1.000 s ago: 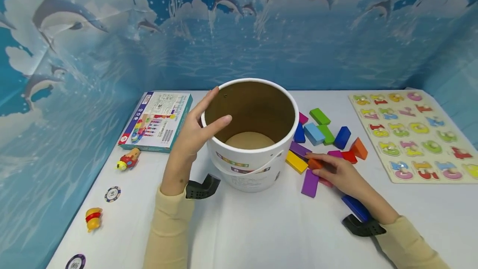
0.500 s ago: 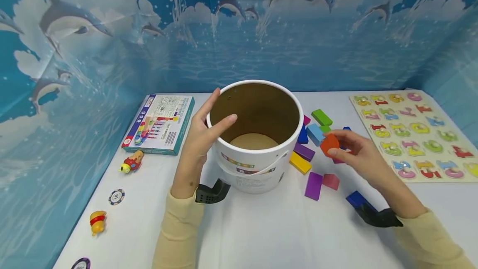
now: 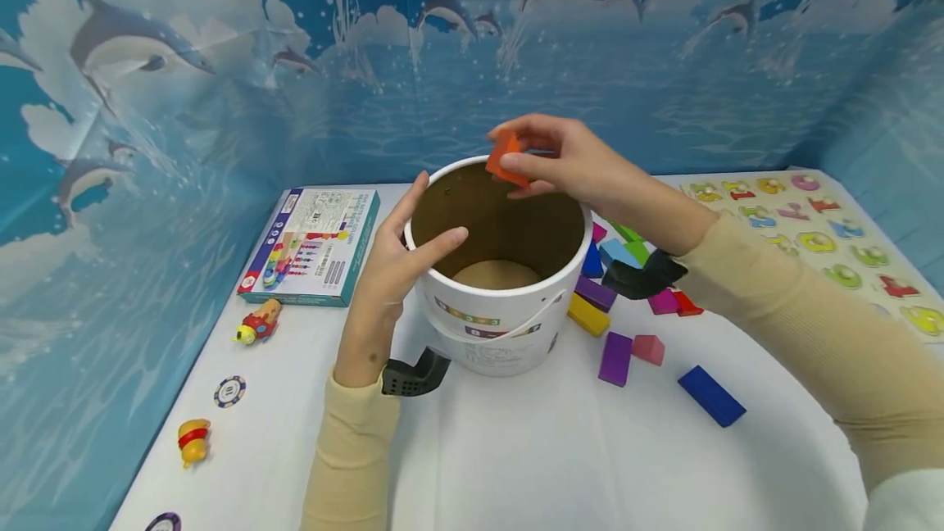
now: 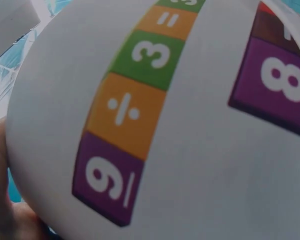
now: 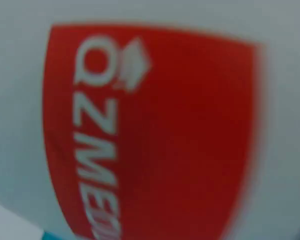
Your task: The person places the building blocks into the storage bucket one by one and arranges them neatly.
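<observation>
In the head view a white bucket (image 3: 483, 355) stands upright at mid-table, its brown inside showing no blocks. My left hand (image 3: 387, 265) holds its left rim, thumb over the edge and fingers along the outer side. Above the bucket's opening, my right hand (image 3: 564, 158) pinches an orange block (image 3: 505, 156) between thumb and fingers. Printed number tiles on the bucket wall (image 4: 205, 165) fill the left wrist view, with part of the left hand (image 4: 12, 220) at its edge. A blurred red label (image 5: 190, 125) takes up most of the right wrist view.
Right of the bucket lie loose blocks, among them a yellow block (image 3: 588, 315), a purple block (image 3: 615, 359), a pink block (image 3: 649, 349) and a blue block (image 3: 711, 396). A number puzzle board (image 3: 848, 256) lies far right. Left are a box (image 3: 310, 244), small figures (image 3: 193, 442) and chips (image 3: 230, 392).
My right hand has lifted the orange block from the pile and carried it left and up, over the bucket. The left hand has stayed on the rim.
</observation>
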Demonstrator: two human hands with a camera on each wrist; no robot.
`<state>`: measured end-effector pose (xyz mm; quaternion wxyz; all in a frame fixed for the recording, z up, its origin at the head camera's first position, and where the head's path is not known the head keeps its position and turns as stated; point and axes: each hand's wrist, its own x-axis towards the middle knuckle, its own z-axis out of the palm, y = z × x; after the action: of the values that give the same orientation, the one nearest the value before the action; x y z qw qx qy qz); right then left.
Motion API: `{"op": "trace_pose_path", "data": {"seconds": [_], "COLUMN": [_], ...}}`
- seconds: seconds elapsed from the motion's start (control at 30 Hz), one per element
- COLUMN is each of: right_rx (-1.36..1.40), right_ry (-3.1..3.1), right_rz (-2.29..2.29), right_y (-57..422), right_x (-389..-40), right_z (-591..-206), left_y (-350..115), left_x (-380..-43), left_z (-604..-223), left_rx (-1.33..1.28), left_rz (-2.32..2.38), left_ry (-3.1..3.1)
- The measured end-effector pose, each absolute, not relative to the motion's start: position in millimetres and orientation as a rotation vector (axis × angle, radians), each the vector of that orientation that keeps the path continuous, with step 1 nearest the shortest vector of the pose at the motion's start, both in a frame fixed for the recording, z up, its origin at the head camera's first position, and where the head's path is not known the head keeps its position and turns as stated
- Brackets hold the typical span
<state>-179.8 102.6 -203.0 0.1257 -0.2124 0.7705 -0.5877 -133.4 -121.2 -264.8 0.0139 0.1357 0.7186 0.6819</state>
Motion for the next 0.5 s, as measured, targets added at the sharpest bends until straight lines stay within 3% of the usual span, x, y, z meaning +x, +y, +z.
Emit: {"op": "trace_pose_path", "data": {"seconds": [0.2, 0.5], "right_rx": [-0.574, -0.654], "right_ry": [2.11, 1.986], "right_rz": [-1.461, -0.916], "right_y": [78.8, 63.8], "right_x": [-201.0, -202.8], "right_z": [-217.2, -228.6], "left_y": [-119.1, -118.9], "left_x": [-134.8, -130.8], "left_z": [-265.6, -263.1], "left_rx": [0.43, 0.386], "left_rz": [2.108, 2.126], "left_ry": [2.222, 2.227]}}
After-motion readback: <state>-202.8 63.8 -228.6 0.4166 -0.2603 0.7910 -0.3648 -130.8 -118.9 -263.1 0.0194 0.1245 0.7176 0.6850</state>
